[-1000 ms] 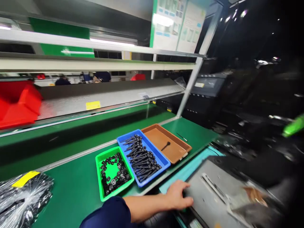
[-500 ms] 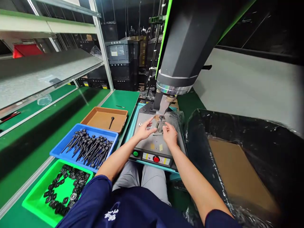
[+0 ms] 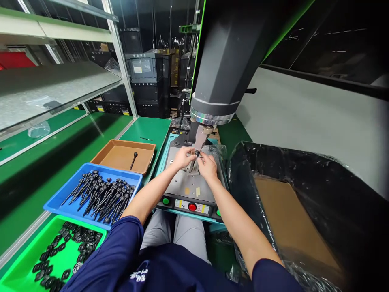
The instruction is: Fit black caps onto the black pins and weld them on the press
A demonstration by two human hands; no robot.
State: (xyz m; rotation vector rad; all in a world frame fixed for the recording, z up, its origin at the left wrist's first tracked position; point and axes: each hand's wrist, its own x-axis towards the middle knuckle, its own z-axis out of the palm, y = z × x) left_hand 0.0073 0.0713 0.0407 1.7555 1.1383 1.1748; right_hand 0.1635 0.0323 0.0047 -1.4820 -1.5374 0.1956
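Observation:
At the metal fixture (image 3: 192, 166), my left hand (image 3: 183, 158) is closed, with its thumb and fingertips pinching a small black cap-like part (image 3: 197, 153) from the left. My right hand (image 3: 208, 166) closes on the same part from the right. The part sits just at the top of the fixture, close under the pale metal horn (image 3: 201, 137) of the press head (image 3: 212, 109). Fingers cover much of it, so any stem below is hidden. Below both hands lies the grey machine plate (image 3: 176, 180).
On my left stand a brown tray (image 3: 105, 156) with one black stemmed part, a blue tray (image 3: 56, 202) of many such parts and a green tray (image 3: 16, 267) of small black caps. A red button (image 3: 192, 207) fronts the machine. A plastic-lined box (image 3: 282, 202) is at right.
My hands have come together at the fixture top and now pinch the black part, where before they were apart on either side of it. The whole view has shifted slightly.

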